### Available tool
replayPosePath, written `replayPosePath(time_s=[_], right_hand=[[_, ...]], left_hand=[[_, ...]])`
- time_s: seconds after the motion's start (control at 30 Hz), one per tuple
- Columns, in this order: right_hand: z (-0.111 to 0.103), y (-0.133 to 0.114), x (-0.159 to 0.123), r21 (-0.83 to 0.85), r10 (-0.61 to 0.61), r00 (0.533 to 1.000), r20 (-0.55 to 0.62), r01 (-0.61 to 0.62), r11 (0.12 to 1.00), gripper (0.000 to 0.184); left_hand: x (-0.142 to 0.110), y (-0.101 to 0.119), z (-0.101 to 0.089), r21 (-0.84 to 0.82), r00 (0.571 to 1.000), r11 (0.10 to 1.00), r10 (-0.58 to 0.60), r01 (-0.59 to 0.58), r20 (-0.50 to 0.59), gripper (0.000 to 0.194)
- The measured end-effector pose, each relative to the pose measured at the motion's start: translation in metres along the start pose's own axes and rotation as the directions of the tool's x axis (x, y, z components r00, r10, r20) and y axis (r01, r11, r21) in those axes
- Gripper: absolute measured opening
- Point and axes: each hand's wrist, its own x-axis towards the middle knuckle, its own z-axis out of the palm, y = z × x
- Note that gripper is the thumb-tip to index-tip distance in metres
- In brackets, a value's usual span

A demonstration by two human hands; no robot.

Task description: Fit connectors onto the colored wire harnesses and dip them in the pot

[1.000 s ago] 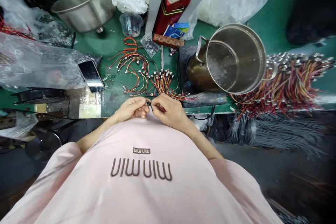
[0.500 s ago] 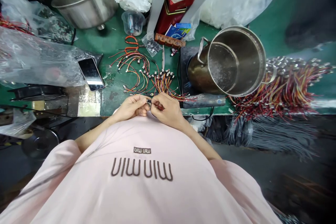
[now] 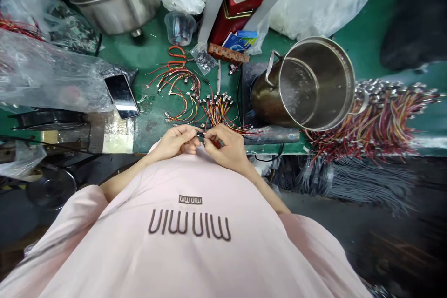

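A small black cylindrical part (image 3: 200, 134) sits between my hands at the bench edge; its exact kind is too small to make out. My left hand (image 3: 179, 140) is closed, pinching the part's left end between thumb and fingertips. From the other side my right hand (image 3: 225, 145) is closed too, its fingertips at the part's right end. Just beyond them lies a bunch of wired connectors (image 3: 218, 107) with red, yellow and black leads. Left of that bunch, looser wire leads (image 3: 181, 77) curve across the green bench, below orange-handled scissors (image 3: 177, 56).
A deep metal pot (image 3: 272, 98) stands at the right, beside a large pile of wired connectors (image 3: 387, 121). A phone (image 3: 121, 95) lies at the left near plastic bags (image 3: 52, 70). Behind are a steel basin (image 3: 115, 0), a clear tub (image 3: 179, 28) and a red tin (image 3: 230, 18).
My right hand has shifted slightly right, and more of the small black part shows between the hands. My left hand keeps its pinch. The camera view has shifted slightly.
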Motion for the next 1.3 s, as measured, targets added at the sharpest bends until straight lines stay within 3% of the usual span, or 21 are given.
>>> replayPosePath(time_s=[0.7, 0.83, 0.97, 1.3], right_hand=[[0.006, -0.002, -0.002, 0.061, 0.127, 0.992, -0.007, -0.127, 0.99, 0.01], [-0.003, -0.006, -0.003, 0.092, 0.142, 0.988, 0.059, -0.147, 0.985, 0.005], [-0.016, -0.008, -0.006, 0.126, 0.225, 0.97, 0.088, -0.234, 0.964, 0.013], [-0.017, -0.001, -0.003, -0.063, 0.013, 0.998, 0.069, -0.008, 0.998, 0.012]], left_hand=[[0.001, -0.007, -0.004, 0.041, 0.999, 0.998, -0.043, 0.043, 0.016, 0.044], [-0.001, -0.004, -0.003, 0.004, 0.999, 0.999, -0.042, 0.042, 0.009, 0.044], [-0.002, -0.002, -0.003, -0.046, 1.0, 0.999, -0.024, 0.025, 0.017, 0.044], [-0.002, -0.003, -0.005, -0.058, 0.998, 0.998, -0.037, 0.04, 0.055, 0.039]])
